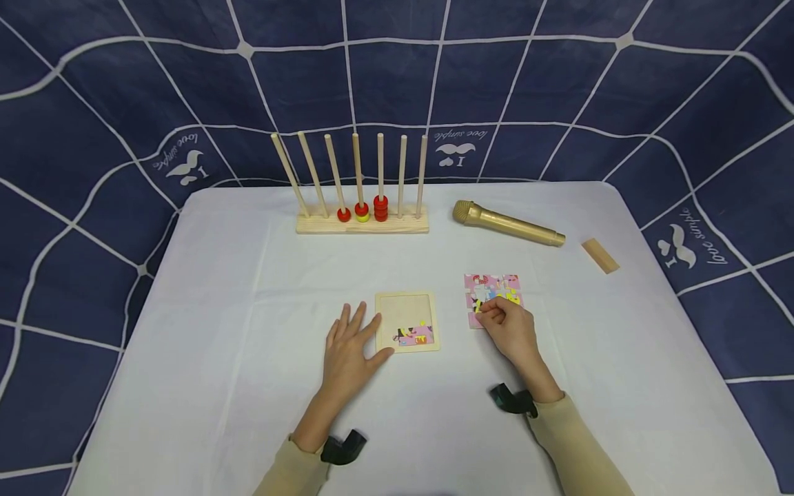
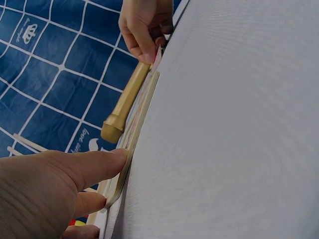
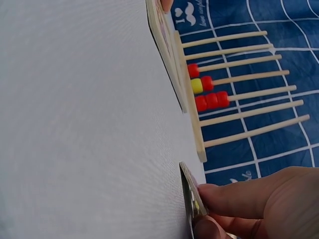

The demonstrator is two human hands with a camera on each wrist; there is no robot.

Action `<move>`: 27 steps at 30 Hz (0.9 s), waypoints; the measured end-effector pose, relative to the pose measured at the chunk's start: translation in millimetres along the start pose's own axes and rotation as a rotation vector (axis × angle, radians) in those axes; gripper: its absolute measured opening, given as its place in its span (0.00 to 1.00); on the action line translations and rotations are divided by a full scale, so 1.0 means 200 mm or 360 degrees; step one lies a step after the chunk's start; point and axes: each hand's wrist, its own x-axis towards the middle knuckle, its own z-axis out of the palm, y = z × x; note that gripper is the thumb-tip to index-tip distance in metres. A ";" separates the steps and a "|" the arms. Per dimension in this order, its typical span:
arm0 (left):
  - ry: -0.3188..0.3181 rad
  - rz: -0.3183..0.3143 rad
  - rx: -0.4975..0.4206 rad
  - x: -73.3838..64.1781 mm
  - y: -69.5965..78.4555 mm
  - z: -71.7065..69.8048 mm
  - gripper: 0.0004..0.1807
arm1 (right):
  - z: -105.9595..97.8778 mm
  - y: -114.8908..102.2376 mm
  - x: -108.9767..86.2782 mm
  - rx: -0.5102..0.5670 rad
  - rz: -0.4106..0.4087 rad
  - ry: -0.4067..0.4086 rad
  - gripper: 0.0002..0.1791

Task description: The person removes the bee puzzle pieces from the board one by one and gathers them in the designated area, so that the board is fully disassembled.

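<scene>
A square wooden puzzle tray point(image 1: 406, 303) lies on the table, with a few joined pink puzzle pieces point(image 1: 417, 335) in its lower right part. My left hand point(image 1: 349, 355) rests at the tray's left side with fingers spread, thumb and fingertips touching its edge, as the left wrist view also shows. To the right, a patch of pink picture puzzle pieces point(image 1: 493, 286) lies on the cloth. Over its lower edge, my right hand point(image 1: 513, 332) pinches a puzzle piece point(image 3: 190, 191) between thumb and finger. That piece stands tilted in the right wrist view; the fingers partly hide it.
Behind the tray stands a wooden bead rack point(image 1: 362, 224) with upright pegs and several red and yellow beads. A gold microphone point(image 1: 511, 224) lies at the back right, and a small flat wooden strip point(image 1: 599, 255) lies beyond it. White cloth point(image 1: 279, 275) covers the table.
</scene>
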 end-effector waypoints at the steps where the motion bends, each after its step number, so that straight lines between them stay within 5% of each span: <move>1: -0.0005 -0.0004 0.0000 0.00 0.00 0.00 0.36 | 0.00 0.00 0.00 -0.0007 -0.0006 0.0006 0.04; 27: -0.0043 -0.0025 -0.0013 0.00 0.01 -0.01 0.35 | 0.00 0.00 0.00 -0.0026 -0.0006 0.0023 0.05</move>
